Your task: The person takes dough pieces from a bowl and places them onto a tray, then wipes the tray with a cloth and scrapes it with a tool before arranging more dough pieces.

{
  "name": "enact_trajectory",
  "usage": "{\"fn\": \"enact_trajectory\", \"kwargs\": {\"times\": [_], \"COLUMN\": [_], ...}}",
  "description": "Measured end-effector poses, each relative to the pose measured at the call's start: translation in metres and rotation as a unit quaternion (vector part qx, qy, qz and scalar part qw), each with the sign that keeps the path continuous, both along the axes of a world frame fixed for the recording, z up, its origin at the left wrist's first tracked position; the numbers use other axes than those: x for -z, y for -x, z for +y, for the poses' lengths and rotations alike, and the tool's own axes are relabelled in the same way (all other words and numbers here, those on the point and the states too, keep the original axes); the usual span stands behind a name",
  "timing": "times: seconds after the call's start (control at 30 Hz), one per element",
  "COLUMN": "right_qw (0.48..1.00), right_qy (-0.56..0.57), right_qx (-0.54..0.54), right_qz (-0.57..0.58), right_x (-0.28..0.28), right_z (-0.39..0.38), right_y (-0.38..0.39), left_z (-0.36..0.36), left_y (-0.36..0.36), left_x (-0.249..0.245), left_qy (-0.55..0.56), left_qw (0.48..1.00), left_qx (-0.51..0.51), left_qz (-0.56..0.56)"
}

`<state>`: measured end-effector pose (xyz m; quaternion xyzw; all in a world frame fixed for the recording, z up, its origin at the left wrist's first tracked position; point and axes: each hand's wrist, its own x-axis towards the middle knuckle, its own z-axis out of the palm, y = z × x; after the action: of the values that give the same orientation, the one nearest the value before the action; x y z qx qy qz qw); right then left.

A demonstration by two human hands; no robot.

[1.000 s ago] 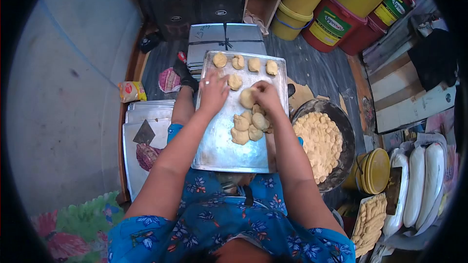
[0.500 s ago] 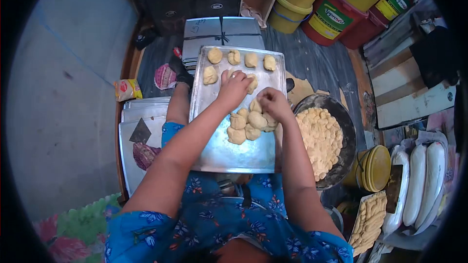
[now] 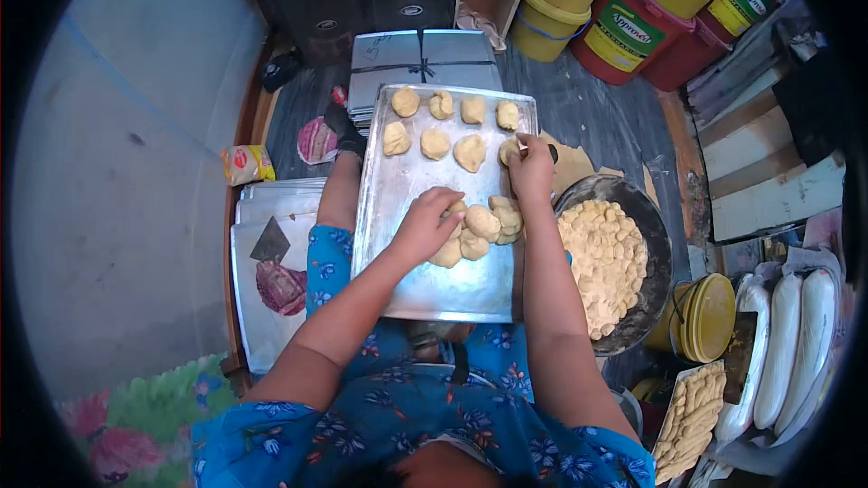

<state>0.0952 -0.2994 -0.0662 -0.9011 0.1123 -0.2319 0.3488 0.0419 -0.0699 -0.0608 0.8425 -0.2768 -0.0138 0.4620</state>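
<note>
Pinching a dough ball [image 3: 507, 153] in the right hand [image 3: 533, 173], near the right edge of the shiny metal tray [image 3: 434, 293]! Curling the left hand [image 3: 429, 226] over the dough heap [image 3: 483, 222], not showing whether gripping any. Working above a dark floor [image 3: 579, 108], beside a dough-filled basin [image 3: 660, 275], facing stacked buckets [image 3: 624, 36].

Dough lumps [image 3: 435, 143]: pale, rounded | two spaced rows, metal tray [image 3: 425, 296] | dough heap [image 3: 482, 222] nearer, clustered

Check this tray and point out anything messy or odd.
No spill shows on the tray. Only the dough heap by the left hand looks untidy: its pieces overlap, while the other dough pieces sit in rows.
</note>
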Motion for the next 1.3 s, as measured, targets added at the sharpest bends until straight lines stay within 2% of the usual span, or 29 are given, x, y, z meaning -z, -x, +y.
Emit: {"fn": "enact_trajectory", "kwargs": {"times": [0.03, 0.07, 0.17, 0.27, 0.3, 0.37, 0.47, 0.5, 0.53, 0.57, 0.6, 0.63, 0.7, 0.8, 0.87, 0.9, 0.93, 0.97, 1.03, 1.07, 1.17, 1.2, 1.3], "right_qw": [1.000, 0.998, 0.994, 0.977, 0.947, 0.940, 0.956, 0.967, 0.973, 0.976, 0.969, 0.973, 0.978, 0.970, 0.983, 0.986, 0.980, 0.972, 0.942, 0.956, 0.978, 0.984, 0.986], "right_qy": [0.009, 0.041, 0.091, -0.014, 0.015, 0.098, -0.055, -0.085, -0.115, -0.144, -0.193, -0.176, -0.141, 0.023, 0.050, 0.064, 0.111, 0.102, 0.078, 0.051, -0.072, -0.012, 0.041], "right_qx": [-0.005, -0.038, -0.049, -0.178, -0.220, -0.269, -0.205, -0.188, -0.171, -0.154, -0.151, -0.143, -0.129, -0.151, -0.143, -0.137, -0.147, -0.161, -0.182, -0.166, -0.057, -0.073, -0.074], "right_qz": [0.021, 0.032, 0.041, 0.117, 0.233, 0.185, 0.202, 0.151, 0.100, 0.048, 0.025, 0.044, 0.084, 0.190, 0.104, 0.063, 0.074, 0.138, 0.269, 0.235, 0.189, 0.161, 0.146], "right_x": [-0.003, -0.007, -0.024, -0.051, -0.053, -0.068, -0.058, -0.057, -0.056, -0.055, -0.045, -0.044, -0.042, -0.019, -0.029, -0.032, -0.033, -0.037, -0.046, -0.035, -0.055, -0.048, -0.042], "right_z": [0.002, 0.003, 0.003, 0.018, 0.024, 0.035, 0.029, 0.031, 0.037, 0.044, 0.053, 0.064, 0.086, 0.103, 0.101, 0.095, 0.088, 0.083, 0.076, 0.070, 0.072, 0.071, 0.062], "right_y": [0.006, 0.013, 0.028, 0.066, 0.076, 0.094, 0.089, 0.084, 0.076, 0.066, 0.053, 0.045, 0.035, 0.035, 0.050, 0.060, 0.068, 0.068, 0.069, 0.065, 0.063, 0.059, 0.060], "left_z": [0.005, 0.010, 0.029, 0.043, 0.047, 0.055, 0.064, 0.067, 0.072, 0.076, 0.075, 0.073, 0.070, 0.068, 0.065, 0.062, 0.057, 0.050, 0.034, 0.027, 0.010, 0.006, 0.004], "left_y": [0.009, 0.017, 0.024, 0.015, 0.013, 0.003, -0.013, -0.019, -0.032, -0.035, -0.030, -0.027, -0.027, -0.026, -0.027, -0.023, -0.017, -0.012, -0.009, -0.010, -0.016, -0.017, -0.022], "left_x": [0.007, 0.013, 0.004, -0.003, -0.001, 0.012, 0.014, 0.011, 0.023, 0.036, 0.021, 0.011, 0.012, 0.011, 0.011, 0.005, -0.005, -0.012, -0.017, -0.018, -0.002, -0.002, 0.004], "left_qy": [0.034, 0.029, -0.020, -0.042, -0.024, 0.012, 0.131, 0.164, 0.121, 0.080, 0.038, -0.005, -0.009, -0.052, -0.064, -0.102, -0.138, -0.173, -0.146, -0.131, -0.177, -0.176, -0.195], "left_qw": [0.999, 0.998, 0.999, 0.998, 0.997, 0.988, 0.956, 0.939, 0.961, 0.972, 0.980, 0.984, 0.985, 0.986, 0.985, 0.976, 0.961, 0.943, 0.956, 0.961, 0.962, 0.968, 0.965], "left_qx": [0.003, -0.011, 0.008, 0.014, -0.023, -0.094, -0.226, -0.265, -0.245, -0.220, -0.195, -0.169, -0.161, -0.155, -0.158, -0.178, -0.196, -0.211, -0.154, -0.127, -0.082, -0.085, -0.075], "left_qz": [0.020, -0.056, -0.040, 0.044, 0.070, 0.123, 0.132, 0.146, 0.030, 0.002, -0.027, -0.055, -0.057, -0.043, -0.019, -0.078, -0.136, -0.191, -0.202, -0.209, -0.189, -0.160, -0.160]}}
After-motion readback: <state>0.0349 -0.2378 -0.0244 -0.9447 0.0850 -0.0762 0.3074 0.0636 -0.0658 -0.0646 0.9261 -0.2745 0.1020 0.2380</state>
